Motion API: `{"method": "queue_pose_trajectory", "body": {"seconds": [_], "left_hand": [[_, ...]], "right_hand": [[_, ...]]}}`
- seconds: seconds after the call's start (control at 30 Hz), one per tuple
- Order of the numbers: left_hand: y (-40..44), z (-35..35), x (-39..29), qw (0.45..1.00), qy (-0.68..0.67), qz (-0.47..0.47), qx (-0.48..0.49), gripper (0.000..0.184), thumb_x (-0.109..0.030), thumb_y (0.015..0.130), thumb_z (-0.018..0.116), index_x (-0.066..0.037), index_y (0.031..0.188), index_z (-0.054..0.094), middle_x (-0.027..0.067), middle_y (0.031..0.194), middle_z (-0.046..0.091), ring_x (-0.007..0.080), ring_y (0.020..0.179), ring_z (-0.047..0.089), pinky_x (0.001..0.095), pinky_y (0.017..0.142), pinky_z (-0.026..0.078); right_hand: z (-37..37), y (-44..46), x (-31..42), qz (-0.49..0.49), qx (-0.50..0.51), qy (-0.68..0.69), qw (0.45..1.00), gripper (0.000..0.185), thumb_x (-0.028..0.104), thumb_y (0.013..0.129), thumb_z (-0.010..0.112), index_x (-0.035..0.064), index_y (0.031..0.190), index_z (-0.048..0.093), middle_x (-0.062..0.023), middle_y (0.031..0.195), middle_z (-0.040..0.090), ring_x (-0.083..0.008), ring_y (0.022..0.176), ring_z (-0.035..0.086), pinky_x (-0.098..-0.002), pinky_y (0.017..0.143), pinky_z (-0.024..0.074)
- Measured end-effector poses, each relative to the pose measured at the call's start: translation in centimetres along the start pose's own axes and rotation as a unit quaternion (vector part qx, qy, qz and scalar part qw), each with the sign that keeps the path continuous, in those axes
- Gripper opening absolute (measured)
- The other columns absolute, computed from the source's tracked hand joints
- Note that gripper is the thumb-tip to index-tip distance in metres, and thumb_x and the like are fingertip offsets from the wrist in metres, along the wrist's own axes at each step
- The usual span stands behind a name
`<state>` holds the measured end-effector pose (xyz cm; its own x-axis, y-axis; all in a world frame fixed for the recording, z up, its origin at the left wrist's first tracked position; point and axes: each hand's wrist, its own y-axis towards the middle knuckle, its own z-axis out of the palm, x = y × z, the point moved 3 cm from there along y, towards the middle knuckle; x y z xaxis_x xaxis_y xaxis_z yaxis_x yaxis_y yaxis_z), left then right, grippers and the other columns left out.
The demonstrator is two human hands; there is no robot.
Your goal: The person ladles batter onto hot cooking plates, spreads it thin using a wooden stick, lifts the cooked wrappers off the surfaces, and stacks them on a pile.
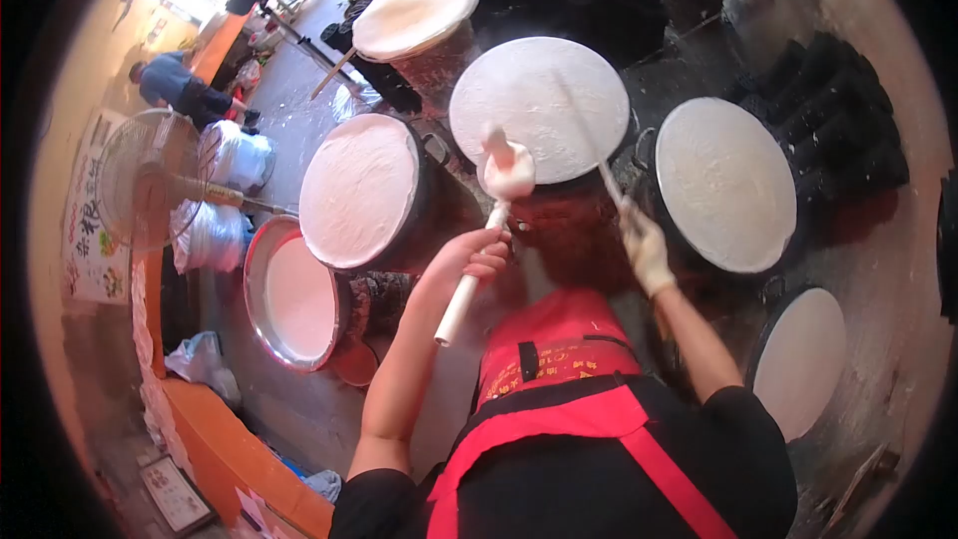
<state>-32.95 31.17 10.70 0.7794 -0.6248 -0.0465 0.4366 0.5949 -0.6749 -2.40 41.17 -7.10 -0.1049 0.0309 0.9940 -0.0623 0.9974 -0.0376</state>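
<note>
My left hand (479, 256) is closed around the thick white handle of a ladle (510, 176), whose batter-coated bowl is raised in front of the middle griddle. My right hand (644, 248), in a pale glove, grips a long thin scraper (605, 172). The scraper's far end is blurred by motion over the round white batter sheet (529, 90) on the middle griddle; I cannot tell whether it touches. To the left is another batter-covered griddle (357, 192), and to the right a third (726, 185).
A metal basin (261, 334) of pale batter stands lower left. Another white-topped griddle (801, 364) is lower right. Stacked thin pancakes (417, 12) lie at the back, a stick poking out. A fan (150, 180) stands left; a person (178, 85) bends beyond it.
</note>
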Motion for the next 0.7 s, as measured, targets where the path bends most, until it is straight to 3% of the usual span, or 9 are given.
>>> {"method": "queue_pose_trajectory", "body": {"seconds": [0.03,0.07,0.2,0.3,0.37,0.43,0.5,0.6,0.7], "left_hand": [[-0.2,-0.9,0.0,1.0,-0.004,-0.003,-0.017,0.016,-0.014,0.102,0.047,0.0,0.107,0.046,-0.0008,0.071,0.037,0.0014,0.047,0.031,0.0141,0.031,0.026],[-0.5,-2.2,0.1,0.999,-0.027,0.004,-0.022,0.015,-0.014,0.101,0.047,0.0,0.107,0.045,-0.0006,0.072,0.038,0.0013,0.047,0.031,0.0139,0.031,0.026],[-4.2,-7.2,1.0,0.99,0.008,0.113,-0.084,0.013,-0.012,0.101,0.048,-0.001,0.107,0.046,-0.0002,0.074,0.04,0.0012,0.048,0.032,0.0138,0.032,0.025],[-9.0,-10.7,1.3,0.979,-0.029,0.185,-0.083,0.012,-0.011,0.1,0.049,-0.001,0.107,0.047,0.0002,0.077,0.042,0.0012,0.05,0.033,0.0137,0.034,0.025],[-12.5,-12.5,1.6,0.965,-0.048,0.235,-0.107,0.013,-0.011,0.1,0.049,0.0,0.107,0.048,0.0005,0.078,0.042,0.0013,0.051,0.033,0.0135,0.034,0.025],[-15.9,-14.5,2.0,0.953,-0.095,0.266,-0.107,0.014,-0.01,0.1,0.049,0.001,0.108,0.047,0.0004,0.077,0.041,0.0015,0.051,0.033,0.0134,0.034,0.025],[-19.1,-16.5,2.6,0.939,-0.151,0.289,-0.11,0.016,-0.011,0.1,0.049,0.002,0.11,0.046,0.0007,0.077,0.041,0.0018,0.051,0.033,0.0138,0.035,0.026],[-24.5,-19.3,3.0,0.917,-0.194,0.325,-0.128,0.019,-0.011,0.101,0.049,0.003,0.113,0.046,0.0016,0.076,0.042,0.0028,0.051,0.034,0.0149,0.036,0.027],[-29.7,-23.7,2.3,0.893,-0.191,0.364,-0.186,0.018,-0.011,0.101,0.049,0.003,0.113,0.048,0.0018,0.075,0.043,0.0031,0.051,0.035,0.0158,0.036,0.027]], "right_hand": [[1.0,-3.6,2.1,-0.041,0.036,-0.084,0.995,0.037,0.014,0.097,0.057,-0.0019,0.13,0.058,-0.0063,0.113,0.067,-0.0133,0.101,0.063,-0.0257,0.092,0.0473],[1.8,-6.0,3.4,-0.03,0.087,-0.167,0.982,0.039,0.019,0.097,0.06,0.0013,0.132,0.057,-0.0154,0.122,0.066,-0.0088,0.106,0.058,-0.0266,0.092,0.0455],[6.1,-6.6,4.6,-0.017,0.172,-0.102,0.98,0.043,0.02,0.095,0.061,0.0017,0.134,0.055,-0.0177,0.131,0.06,-0.0214,0.123,0.057,-0.0309,0.101,0.0429],[12.8,-3.1,5.8,-0.166,0.127,-0.142,0.967,0.046,0.021,0.094,0.063,0.001,0.135,0.053,-0.0168,0.127,0.063,-0.0201,0.113,0.063,-0.0305,0.095,0.0461],[18.7,-1.4,7.4,-0.135,0.217,-0.192,0.947,0.03,0.018,0.09,0.065,0.0023,0.115,0.062,-0.0207,0.098,0.068,-0.0332,0.088,0.069,-0.0383,0.077,0.0509],[25.3,-0.9,8.2,-0.114,0.313,-0.234,0.914,0.02,0.018,0.089,0.063,0.0028,0.102,0.063,-0.0217,0.09,0.067,-0.0404,0.082,0.066,-0.0426,0.073,0.0507],[31.8,-1.9,9.2,-0.209,0.346,-0.331,0.853,0.02,0.02,0.087,0.061,0.0077,0.103,0.058,-0.022,0.092,0.066,-0.0428,0.086,0.063,-0.0508,0.074,0.0489],[41.0,-5.4,14.0,-0.343,0.373,-0.381,0.773,0.03,0.025,0.081,0.067,0.0115,0.106,0.056,-0.0148,0.099,0.062,-0.0363,0.082,0.065,-0.0441,0.075,0.0527],[49.8,-8.3,15.0,-0.43,0.367,-0.423,0.709,0.036,0.032,0.08,0.071,0.0103,0.104,0.056,-0.0131,0.094,0.061,-0.0295,0.074,0.068,-0.0414,0.061,0.0548]]}}
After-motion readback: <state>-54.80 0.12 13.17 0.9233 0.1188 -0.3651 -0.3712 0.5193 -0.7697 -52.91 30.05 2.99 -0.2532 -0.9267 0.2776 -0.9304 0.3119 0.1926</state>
